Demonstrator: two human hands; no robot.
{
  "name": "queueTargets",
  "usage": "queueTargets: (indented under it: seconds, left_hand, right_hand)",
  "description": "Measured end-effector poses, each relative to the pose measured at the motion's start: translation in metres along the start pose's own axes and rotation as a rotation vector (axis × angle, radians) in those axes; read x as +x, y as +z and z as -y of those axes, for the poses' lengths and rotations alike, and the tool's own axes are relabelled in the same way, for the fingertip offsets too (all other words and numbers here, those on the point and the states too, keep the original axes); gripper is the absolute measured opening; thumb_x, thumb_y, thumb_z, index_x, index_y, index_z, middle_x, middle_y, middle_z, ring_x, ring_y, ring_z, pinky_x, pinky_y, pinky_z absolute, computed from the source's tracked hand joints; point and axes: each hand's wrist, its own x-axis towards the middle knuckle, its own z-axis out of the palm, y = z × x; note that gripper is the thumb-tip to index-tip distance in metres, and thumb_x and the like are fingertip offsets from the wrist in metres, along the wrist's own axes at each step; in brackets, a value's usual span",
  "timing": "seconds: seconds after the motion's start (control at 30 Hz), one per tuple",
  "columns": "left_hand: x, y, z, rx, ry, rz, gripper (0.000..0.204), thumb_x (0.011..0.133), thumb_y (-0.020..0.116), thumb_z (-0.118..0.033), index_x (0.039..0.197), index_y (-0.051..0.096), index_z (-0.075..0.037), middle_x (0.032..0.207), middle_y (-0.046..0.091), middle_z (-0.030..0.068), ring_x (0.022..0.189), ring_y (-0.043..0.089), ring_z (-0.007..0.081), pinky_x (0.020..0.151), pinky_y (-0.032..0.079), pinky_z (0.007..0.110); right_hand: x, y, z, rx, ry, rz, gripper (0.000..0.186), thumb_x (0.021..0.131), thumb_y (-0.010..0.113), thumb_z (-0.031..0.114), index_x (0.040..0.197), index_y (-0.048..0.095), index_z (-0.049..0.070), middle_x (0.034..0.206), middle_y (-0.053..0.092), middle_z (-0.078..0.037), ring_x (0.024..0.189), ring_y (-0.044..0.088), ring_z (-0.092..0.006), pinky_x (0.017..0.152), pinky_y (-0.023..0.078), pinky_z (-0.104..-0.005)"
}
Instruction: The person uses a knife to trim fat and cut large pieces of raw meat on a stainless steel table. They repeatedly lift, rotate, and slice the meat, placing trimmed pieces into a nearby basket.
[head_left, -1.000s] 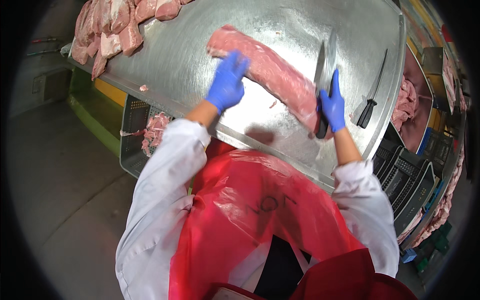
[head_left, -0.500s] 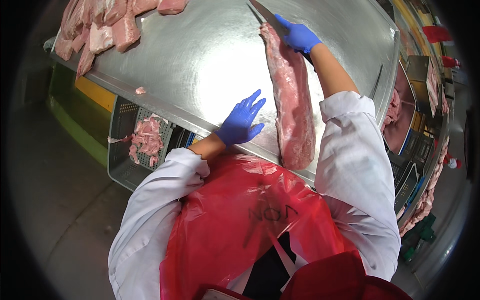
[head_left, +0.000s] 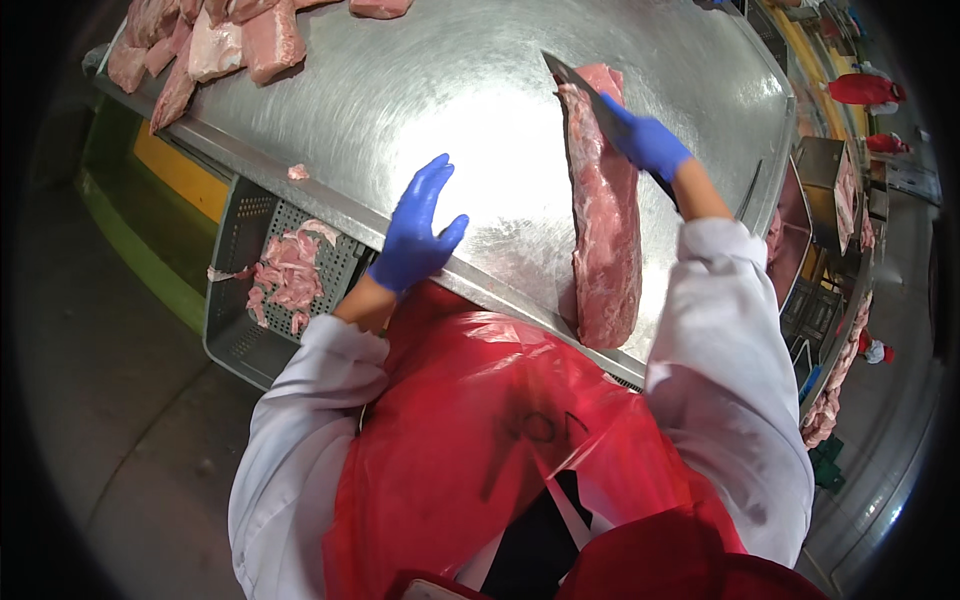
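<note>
A long pink strip of boneless meat [head_left: 606, 230], like a loin, lies lengthwise on the steel table [head_left: 500, 230], its near end close to the front edge. My right hand [head_left: 652, 143], in a blue glove, is closed round the handle of a knife [head_left: 582, 82]. The blade slants up and left across the far end of the meat; whether it has cut in I cannot tell. My left hand [head_left: 417, 225], also blue-gloved, is raised over the table's front edge, fingers stretched and thumb apart. It holds nothing and stays clear of the meat.
Several cut meat pieces [head_left: 215, 50] are heaped at the far left corner. A small scrap [head_left: 298, 172] lies by the front rim. Below it, a grey perforated crate [head_left: 240, 320] holds meat trimmings [head_left: 290, 270]. A thin dark rod [head_left: 750, 188] lies near the right rim.
My left hand has moved left, away from the meat. My right hand and the knife have come nearer and rightward in view, the blade now over the meat's far end.
</note>
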Motion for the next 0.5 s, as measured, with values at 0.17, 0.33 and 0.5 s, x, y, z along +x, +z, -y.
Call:
queueTargets:
  seconds: [0.17,0.33,0.5]
  left_hand:
    - [-0.008,-0.003,0.008,-0.140,-0.207,-0.185,0.055,0.086,0.071,-0.009,0.137,0.050,-0.002,0.126,0.056,0.0158,0.107,0.061,0.0258,0.088,0.052,0.036]
    - [0.038,0.016,-0.009,-0.095,-0.157,-0.222,0.038,0.088,0.072,-0.010,0.122,0.057,-0.004,0.101,0.061,0.0066,0.087,0.063,0.0168,0.072,0.052,0.031]
    - [0.068,0.079,0.029,-0.117,-0.445,-0.323,0.027,0.087,0.077,-0.021,0.096,0.061,-0.001,0.076,0.063,0.0116,0.066,0.061,0.0173,0.063,0.051,0.032]
  right_hand:
    - [-0.053,0.019,-0.026,0.119,-0.051,0.030,0.078,0.089,0.053,0.007,0.159,0.027,0.027,0.091,0.072,-0.016,0.065,0.064,-0.0211,0.057,0.053,-0.0366]
    - [-0.069,0.075,-0.034,0.048,-0.116,-0.171,0.083,0.091,0.056,0.009,0.161,0.017,0.028,0.071,0.064,-0.023,0.055,0.062,-0.0270,0.061,0.054,-0.0419]
    - [-0.263,0.101,-0.070,0.302,-0.020,0.098,0.086,0.087,0.061,0.001,0.161,0.024,0.025,0.068,0.063,-0.017,0.051,0.061,-0.0275,0.056,0.052,-0.0399]
